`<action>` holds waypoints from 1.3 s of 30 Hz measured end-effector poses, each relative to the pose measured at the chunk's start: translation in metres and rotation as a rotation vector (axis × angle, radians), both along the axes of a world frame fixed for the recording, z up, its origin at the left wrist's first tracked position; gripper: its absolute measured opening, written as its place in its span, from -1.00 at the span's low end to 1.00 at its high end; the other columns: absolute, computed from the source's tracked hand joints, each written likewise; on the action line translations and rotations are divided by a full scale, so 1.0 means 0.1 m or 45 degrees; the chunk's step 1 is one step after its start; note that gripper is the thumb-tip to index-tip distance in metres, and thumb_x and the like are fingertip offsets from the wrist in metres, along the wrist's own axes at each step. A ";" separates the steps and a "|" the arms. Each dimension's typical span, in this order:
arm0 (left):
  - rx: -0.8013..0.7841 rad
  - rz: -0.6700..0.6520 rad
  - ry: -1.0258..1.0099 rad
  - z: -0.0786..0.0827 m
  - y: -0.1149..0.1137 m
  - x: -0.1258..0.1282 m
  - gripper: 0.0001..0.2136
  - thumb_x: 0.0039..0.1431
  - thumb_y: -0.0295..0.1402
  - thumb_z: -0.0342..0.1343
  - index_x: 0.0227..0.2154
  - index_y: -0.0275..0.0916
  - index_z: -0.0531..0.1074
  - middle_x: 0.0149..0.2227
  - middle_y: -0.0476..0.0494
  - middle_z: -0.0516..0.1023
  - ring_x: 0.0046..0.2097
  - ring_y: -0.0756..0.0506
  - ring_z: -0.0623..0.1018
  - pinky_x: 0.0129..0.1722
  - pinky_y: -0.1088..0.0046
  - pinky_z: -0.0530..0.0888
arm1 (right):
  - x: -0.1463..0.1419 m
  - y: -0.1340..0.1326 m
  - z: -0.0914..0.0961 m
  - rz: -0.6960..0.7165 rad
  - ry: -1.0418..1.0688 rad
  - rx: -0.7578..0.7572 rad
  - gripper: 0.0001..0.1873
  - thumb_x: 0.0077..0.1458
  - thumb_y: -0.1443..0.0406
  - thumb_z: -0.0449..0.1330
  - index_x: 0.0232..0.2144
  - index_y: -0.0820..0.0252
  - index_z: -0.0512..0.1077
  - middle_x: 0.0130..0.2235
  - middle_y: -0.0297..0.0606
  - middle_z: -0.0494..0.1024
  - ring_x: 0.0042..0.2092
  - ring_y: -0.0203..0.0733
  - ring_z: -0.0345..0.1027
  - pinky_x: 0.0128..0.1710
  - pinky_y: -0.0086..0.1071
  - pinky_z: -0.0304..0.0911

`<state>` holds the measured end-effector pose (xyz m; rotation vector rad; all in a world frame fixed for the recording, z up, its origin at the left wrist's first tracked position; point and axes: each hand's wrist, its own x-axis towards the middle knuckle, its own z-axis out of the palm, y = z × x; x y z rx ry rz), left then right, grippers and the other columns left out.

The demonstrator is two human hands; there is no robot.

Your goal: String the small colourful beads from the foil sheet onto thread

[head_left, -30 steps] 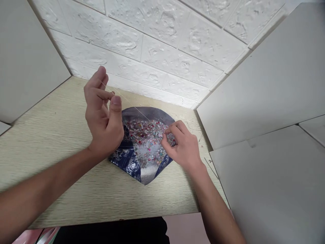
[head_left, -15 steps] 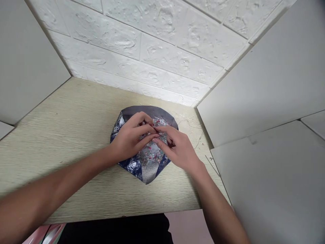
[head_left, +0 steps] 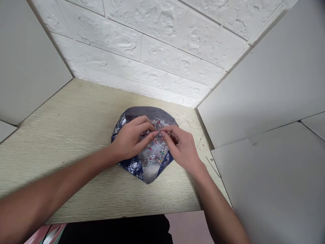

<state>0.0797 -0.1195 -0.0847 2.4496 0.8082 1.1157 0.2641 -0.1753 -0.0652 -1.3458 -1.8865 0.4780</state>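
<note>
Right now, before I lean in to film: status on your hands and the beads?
Left hand, right hand: fingertips meeting over the beads, any hold too small to tell. Beads on blue-and-silver floral sheet. Thin metal rod off to the right.

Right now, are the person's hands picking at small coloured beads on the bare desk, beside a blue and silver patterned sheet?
No: the head view shows the small coloured beads lying on the blue and silver patterned sheet, not on the desk. The left hand and right hand are at them.

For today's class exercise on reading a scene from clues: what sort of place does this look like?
Probably a small craft workstation: a wood-grain desk between white panels, and a patterned blue sheet heaped with small coloured beads.
</note>
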 end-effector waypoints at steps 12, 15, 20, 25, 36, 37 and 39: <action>0.154 0.075 0.658 -0.08 0.01 0.04 -0.80 0.20 -0.31 0.04 -0.41 -0.27 0.52 -0.33 -0.19 0.45 -0.27 -0.15 0.45 -0.29 0.32 0.36 | -0.02 0.01 -0.03 -0.069 -0.114 0.087 -0.84 0.22 0.24 0.06 -0.26 0.14 0.42 -0.49 -0.42 0.35 -0.48 -0.40 0.20 -0.49 -0.49 0.10; 0.148 0.057 0.627 -0.10 0.01 0.05 -0.80 0.21 -0.35 0.04 -0.41 -0.25 0.53 -0.33 -0.17 0.45 -0.27 -0.14 0.45 -0.31 0.34 0.34 | -0.01 0.01 -0.03 -0.066 -0.132 0.078 -0.84 0.21 0.24 0.06 -0.26 0.14 0.42 -0.49 -0.42 0.36 -0.49 -0.40 0.20 -0.50 -0.49 0.09; -0.088 -0.043 0.306 -0.11 0.05 0.02 -0.83 0.21 -0.38 0.05 -0.34 -0.24 0.55 -0.28 -0.14 0.48 -0.24 -0.08 0.48 -0.26 0.40 0.39 | -0.01 0.01 -0.04 -0.095 -0.128 0.149 -0.84 0.20 0.25 0.06 -0.27 0.15 0.43 -0.51 -0.43 0.33 -0.51 -0.39 0.18 -0.50 -0.49 0.10; -0.662 -0.146 -0.116 -0.07 0.08 0.02 -0.82 0.16 -0.26 0.13 -0.34 -0.24 0.57 -0.38 -0.09 0.57 -0.33 -0.04 0.52 -0.33 0.46 0.43 | -0.01 0.00 -0.03 -0.134 -0.127 0.343 -0.89 0.15 0.29 0.10 -0.34 0.16 0.43 -0.56 -0.45 0.28 -0.53 -0.40 0.16 -0.52 -0.49 0.11; -1.017 -0.073 -0.454 0.03 0.09 0.05 -0.85 -0.07 -0.31 0.30 -0.41 -0.25 0.58 -0.55 -0.03 0.56 -0.51 0.02 0.47 -0.55 0.51 0.38 | -0.03 0.01 -0.02 -0.120 -0.292 0.529 -0.91 0.09 0.36 0.13 -0.45 0.15 0.40 -0.55 -0.44 0.40 -0.53 -0.41 0.24 -0.58 -0.49 0.05; -1.029 -0.072 -0.461 0.03 0.08 0.05 -0.85 -0.08 -0.31 0.31 -0.41 -0.25 0.58 -0.54 -0.03 0.56 -0.51 0.02 0.48 -0.54 0.51 0.39 | -0.03 0.01 -0.02 -0.122 -0.303 0.521 -0.91 0.09 0.36 0.13 -0.45 0.15 0.39 -0.54 -0.43 0.42 -0.53 -0.41 0.25 -0.57 -0.49 0.05; -1.056 -0.069 -0.470 0.04 0.08 0.05 -0.85 -0.09 -0.33 0.32 -0.41 -0.25 0.58 -0.52 -0.04 0.57 -0.48 0.01 0.50 -0.51 0.50 0.41 | -0.03 0.01 -0.03 -0.122 -0.316 0.510 -0.92 0.09 0.35 0.13 -0.44 0.16 0.39 -0.53 -0.43 0.44 -0.52 -0.41 0.26 -0.57 -0.49 0.06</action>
